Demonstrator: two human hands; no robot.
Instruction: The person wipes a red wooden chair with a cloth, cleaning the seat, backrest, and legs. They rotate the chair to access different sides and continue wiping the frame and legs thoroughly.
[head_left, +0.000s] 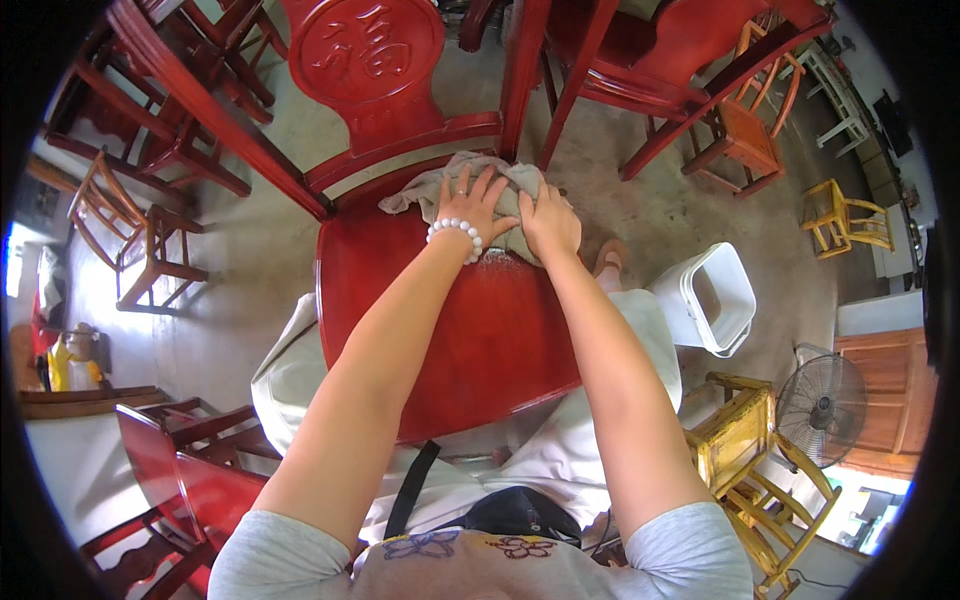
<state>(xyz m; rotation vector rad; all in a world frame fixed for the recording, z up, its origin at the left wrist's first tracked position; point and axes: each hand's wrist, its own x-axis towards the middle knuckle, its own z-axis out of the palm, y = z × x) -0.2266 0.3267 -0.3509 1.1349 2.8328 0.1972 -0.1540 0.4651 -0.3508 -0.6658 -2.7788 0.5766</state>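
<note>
My left hand (472, 204), with a white bead bracelet at the wrist, lies flat with its fingers spread on a grey cloth (416, 186). Beside it, my right hand (551, 221) curls over the right side of the same cloth. The bunched cloth rests on the back part of a glossy red wooden chair seat (480, 330), partly hidden under both hands. A small whitish patch shows on the seat just below the cloth. Behind the seat rises the chair's carved backrest (367, 60), bearing a raised character.
A white plastic bucket (705, 300) stands on the floor at right. Near it are a yellow wooden chair (739, 435) and a fan (823, 405). Another red chair (637, 60) is close behind at right. A brown wooden chair (150, 232) stands at left.
</note>
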